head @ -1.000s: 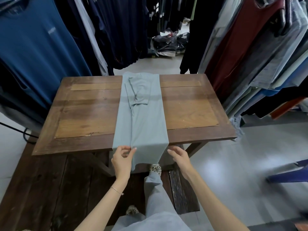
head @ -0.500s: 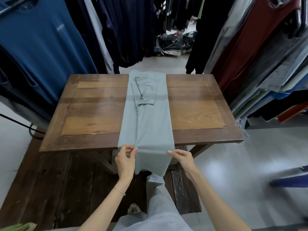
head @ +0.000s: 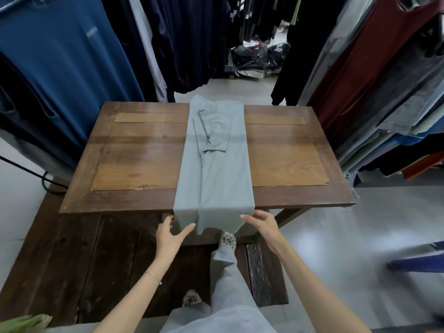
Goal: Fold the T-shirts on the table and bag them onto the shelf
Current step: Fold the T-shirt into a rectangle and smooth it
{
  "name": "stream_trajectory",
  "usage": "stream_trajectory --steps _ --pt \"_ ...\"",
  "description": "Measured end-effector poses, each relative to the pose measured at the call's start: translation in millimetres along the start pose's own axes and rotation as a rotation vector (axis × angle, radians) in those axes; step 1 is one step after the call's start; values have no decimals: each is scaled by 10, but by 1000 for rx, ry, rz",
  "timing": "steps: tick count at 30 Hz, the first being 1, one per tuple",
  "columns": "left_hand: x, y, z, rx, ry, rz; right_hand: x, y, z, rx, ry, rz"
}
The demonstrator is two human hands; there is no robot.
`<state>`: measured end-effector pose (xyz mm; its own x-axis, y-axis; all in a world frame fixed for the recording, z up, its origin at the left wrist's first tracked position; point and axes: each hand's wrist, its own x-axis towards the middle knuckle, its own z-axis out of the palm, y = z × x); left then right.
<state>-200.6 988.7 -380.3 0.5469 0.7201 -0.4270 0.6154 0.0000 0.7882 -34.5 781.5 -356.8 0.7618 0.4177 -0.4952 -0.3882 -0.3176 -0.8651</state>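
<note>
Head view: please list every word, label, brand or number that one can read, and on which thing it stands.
No text can be read.
Blue hanging shirt: a small pale chest mark, too blurred to read.
Grey-green T-shirt and wooden table: no print or label visible.

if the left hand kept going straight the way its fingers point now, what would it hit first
Most likely the hanging hem of the grey-green T-shirt, which drapes over the near edge of the wooden table. The left hand is open, fingers aimed up and right at that hem, with the thumb tip about at the cloth. Depth is hard to judge.
</note>
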Motion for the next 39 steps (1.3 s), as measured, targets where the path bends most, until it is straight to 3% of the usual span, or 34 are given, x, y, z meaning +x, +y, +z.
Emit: stream_trajectory --steps 11,14,24,33,39 --pt "86 93 -126 -66 -283 10 -96 91 33 -93 -142 53" --pt "1 109 -110 -133 -282 19 -165 114 65 -87 -146 20" --pt "-27 560 -145 -360 -217 8 -127 -282 88 -14 18 -77" --pt "313 899 -238 -446 -378 -114 70 -544 76 3 67 61" --pt "474 1003 -239 -407 -389 -57 224 -685 93 -40 98 42"
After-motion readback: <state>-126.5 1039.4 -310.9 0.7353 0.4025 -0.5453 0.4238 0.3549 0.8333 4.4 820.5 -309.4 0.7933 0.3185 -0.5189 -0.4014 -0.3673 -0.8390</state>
